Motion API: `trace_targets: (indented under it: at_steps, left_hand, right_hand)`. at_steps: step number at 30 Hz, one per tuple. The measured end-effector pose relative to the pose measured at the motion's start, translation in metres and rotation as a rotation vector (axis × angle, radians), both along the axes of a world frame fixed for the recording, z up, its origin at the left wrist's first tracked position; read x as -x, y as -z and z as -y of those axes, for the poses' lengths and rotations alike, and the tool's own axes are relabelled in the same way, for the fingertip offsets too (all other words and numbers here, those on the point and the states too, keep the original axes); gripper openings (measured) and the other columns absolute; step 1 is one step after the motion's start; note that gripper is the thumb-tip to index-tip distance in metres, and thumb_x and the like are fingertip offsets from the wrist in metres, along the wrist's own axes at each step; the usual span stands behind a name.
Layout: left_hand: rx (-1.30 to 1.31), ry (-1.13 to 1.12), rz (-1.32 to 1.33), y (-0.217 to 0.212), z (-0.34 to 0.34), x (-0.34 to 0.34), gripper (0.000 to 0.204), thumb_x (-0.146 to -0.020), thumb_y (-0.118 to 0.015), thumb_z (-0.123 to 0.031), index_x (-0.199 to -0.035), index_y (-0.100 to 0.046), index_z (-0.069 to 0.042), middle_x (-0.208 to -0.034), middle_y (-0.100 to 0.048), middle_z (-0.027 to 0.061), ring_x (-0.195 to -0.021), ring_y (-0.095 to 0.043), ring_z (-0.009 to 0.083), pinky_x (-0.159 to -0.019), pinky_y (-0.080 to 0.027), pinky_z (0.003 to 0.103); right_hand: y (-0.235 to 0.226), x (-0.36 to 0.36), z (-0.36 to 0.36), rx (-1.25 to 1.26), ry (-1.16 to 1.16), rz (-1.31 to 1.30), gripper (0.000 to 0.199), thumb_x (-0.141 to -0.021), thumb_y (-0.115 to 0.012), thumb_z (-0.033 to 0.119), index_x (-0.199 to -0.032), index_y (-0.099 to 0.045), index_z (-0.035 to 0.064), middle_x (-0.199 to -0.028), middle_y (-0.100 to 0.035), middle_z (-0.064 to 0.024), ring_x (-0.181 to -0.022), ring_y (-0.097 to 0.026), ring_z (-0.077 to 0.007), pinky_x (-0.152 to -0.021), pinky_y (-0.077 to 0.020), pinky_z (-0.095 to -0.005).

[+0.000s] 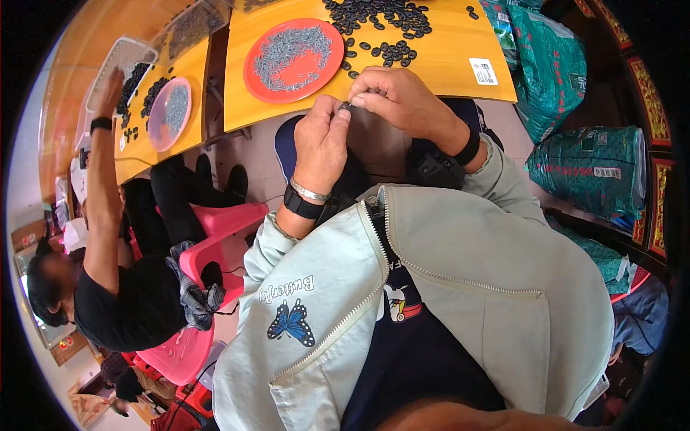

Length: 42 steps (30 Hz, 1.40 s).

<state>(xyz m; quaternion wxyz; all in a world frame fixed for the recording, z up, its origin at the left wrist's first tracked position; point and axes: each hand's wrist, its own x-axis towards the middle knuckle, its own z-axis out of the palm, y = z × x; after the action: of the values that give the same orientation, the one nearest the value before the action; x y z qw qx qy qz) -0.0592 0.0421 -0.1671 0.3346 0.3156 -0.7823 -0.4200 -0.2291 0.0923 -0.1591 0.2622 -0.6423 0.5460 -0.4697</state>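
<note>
My left hand (322, 140) pinches a small black oval piece (344, 107) between thumb and fingers, just off the near edge of the yellow table (453, 65). Close against it, my right hand (399, 100) has its thumb and forefinger pressed together at the same piece; whether a pin sits between those fingertips is too small to tell. Beyond my left hand is a red plate (253, 80) holding many small grey metal pins (287, 54). A heap of black oval pieces (374, 16) lies at the table's far side, with a smaller cluster (395, 53) nearer my right hand.
At the left, a person in black (126, 309) on a pink chair (233, 223) reaches toward a white basket (133, 47) on another table. A pink bowl (154, 126) of grey pins stands there. Green woven sacks (586, 169) are on the right. A white label (483, 71) is on my table.
</note>
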Motion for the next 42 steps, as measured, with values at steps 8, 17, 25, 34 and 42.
trace_targets:
  at_steps: [8, 17, 25, 34, 42]
  left_hand:
    - [0.019, 0.000, 0.011, 0.000, 0.000, -0.001, 0.009, -0.084, -0.055, -0.007, -0.081, -0.050, 0.000, -0.061, -0.049, 0.0166, -0.054, -0.049, 0.0317, -0.052, -0.040, 0.036]
    - [0.020, 0.001, 0.004, 0.000, -0.001, -0.001, 0.009, -0.083, -0.055, -0.007, -0.081, -0.049, 0.000, -0.061, -0.048, 0.0172, -0.054, -0.049, 0.0327, -0.052, -0.039, 0.036]
    - [0.031, -0.053, 0.017, 0.007, -0.004, 0.002, 0.008, -0.083, -0.054, -0.007, -0.082, -0.049, -0.001, -0.063, -0.050, 0.0195, -0.058, -0.052, 0.0372, -0.053, -0.040, 0.039]
    - [0.030, -0.053, 0.008, 0.014, -0.004, 0.001, 0.008, -0.083, -0.053, -0.007, -0.081, -0.051, 0.000, -0.063, -0.051, 0.0201, -0.057, -0.053, 0.0362, -0.052, -0.040, 0.038]
    - [-0.140, -0.062, -0.084, 0.021, 0.003, 0.001, 0.009, -0.084, -0.052, -0.008, -0.079, -0.050, 0.000, -0.059, -0.051, 0.0110, -0.053, -0.051, 0.0213, -0.050, -0.040, 0.032]
  right_hand:
    - [-0.001, -0.001, -0.001, 0.000, 0.004, 0.001, 0.016, -0.079, -0.060, 0.017, -0.084, -0.062, 0.0019, -0.075, -0.062, -0.0135, -0.069, -0.060, -0.0272, -0.062, -0.0460, -0.0334]
    - [0.000, -0.003, -0.001, -0.009, 0.017, -0.014, 0.016, -0.079, -0.060, 0.017, -0.084, -0.063, 0.0022, -0.075, -0.062, -0.0132, -0.070, -0.060, -0.0275, -0.062, -0.0461, -0.0343]
    - [0.009, -0.008, 0.000, 0.068, 0.042, -0.063, 0.012, -0.081, -0.058, 0.012, -0.084, -0.060, 0.0001, -0.075, -0.059, -0.0089, -0.067, -0.056, -0.0173, -0.062, -0.0441, -0.0277]
    - [0.013, -0.014, 0.000, 0.002, 0.035, 0.030, 0.011, -0.080, -0.060, 0.009, -0.085, -0.061, -0.0005, -0.074, -0.060, -0.0083, -0.067, -0.057, -0.0142, -0.062, -0.0448, -0.0265]
    - [0.030, -0.009, 0.006, -0.159, -0.029, 0.291, 0.015, -0.084, -0.059, 0.009, -0.092, -0.062, -0.0031, -0.080, -0.063, -0.0046, -0.075, -0.056, -0.0078, -0.068, -0.0456, -0.0225]
